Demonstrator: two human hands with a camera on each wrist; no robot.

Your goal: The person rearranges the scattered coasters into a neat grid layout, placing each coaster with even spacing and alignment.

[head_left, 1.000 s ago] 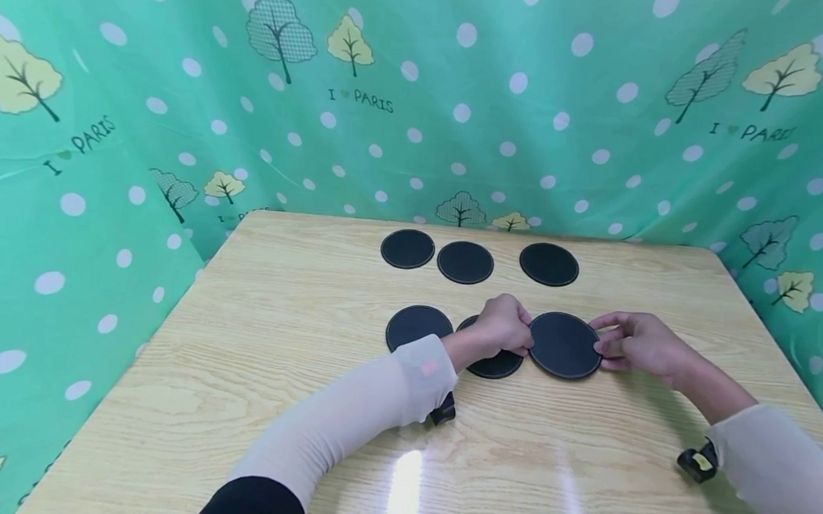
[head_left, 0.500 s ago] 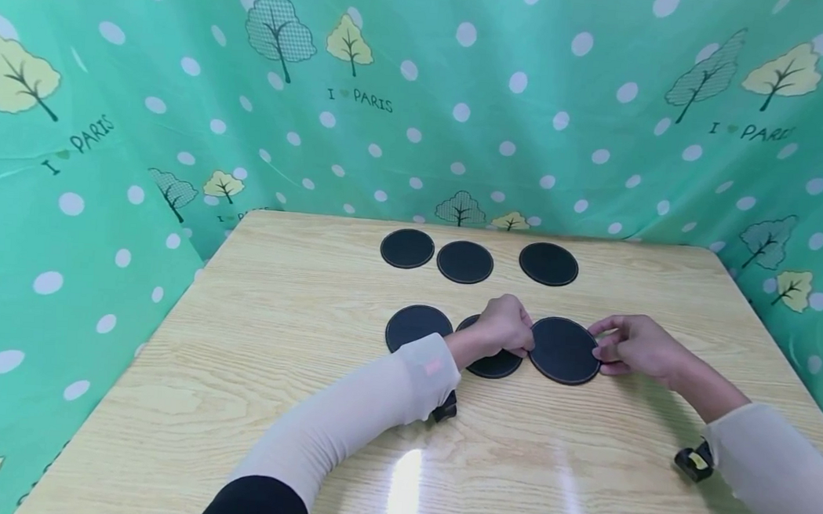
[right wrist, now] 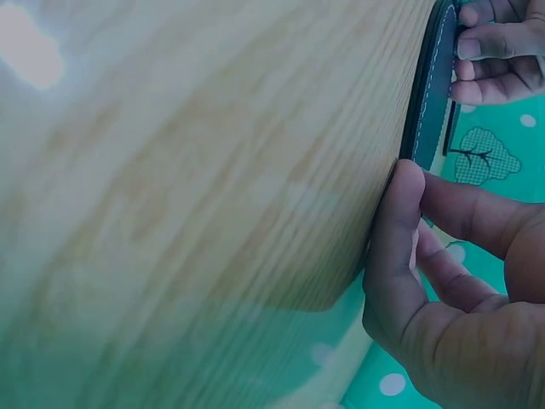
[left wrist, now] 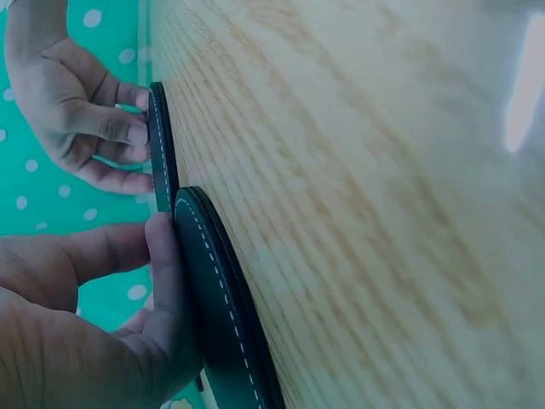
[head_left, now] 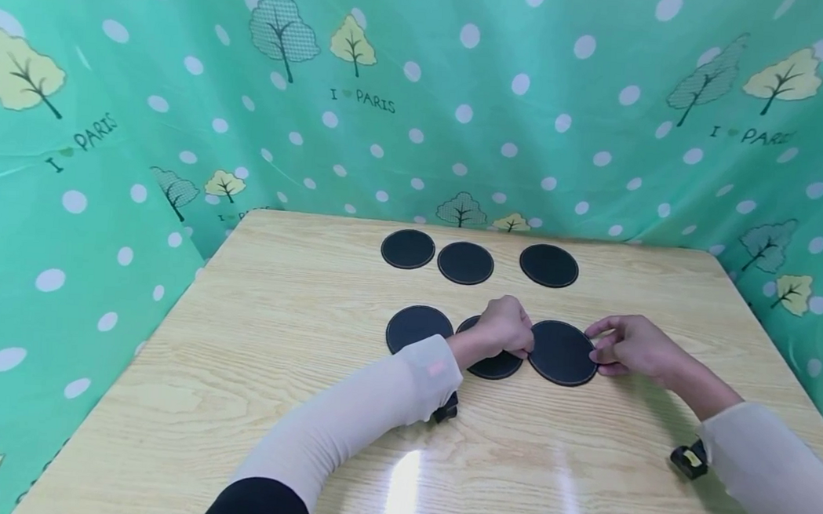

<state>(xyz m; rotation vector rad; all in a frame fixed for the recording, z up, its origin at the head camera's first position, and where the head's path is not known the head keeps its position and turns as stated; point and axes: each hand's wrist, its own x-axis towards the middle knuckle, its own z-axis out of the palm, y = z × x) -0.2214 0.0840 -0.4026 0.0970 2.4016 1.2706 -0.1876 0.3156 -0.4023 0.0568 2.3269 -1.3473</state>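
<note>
In the head view, a round black coaster (head_left: 564,354) with a stitched rim lies between my two hands at the right end of the front row. My right hand (head_left: 635,349) pinches its right edge; in the right wrist view the thumb and finger meet at the rim of the coaster (right wrist: 432,94). At its left edge, my left hand (head_left: 502,325) holds it with bent fingers. That hand reaches over the middle coaster (head_left: 495,366) and partly hides it. The left wrist view has the left fingertips (left wrist: 158,230) where the two coasters meet.
Left of the middle one, another coaster (head_left: 417,328) is partly covered by the left sleeve. Three more form a back row: a left coaster (head_left: 408,249), a centre coaster (head_left: 465,262) and a right coaster (head_left: 548,265). A green printed cloth (head_left: 420,116) hangs behind the wooden table (head_left: 272,343).
The right-hand coaster has come down slightly toward me and a little to the left, its edge settling beside the middle one. My right hand moved with it; the left hand stayed nearly still.
</note>
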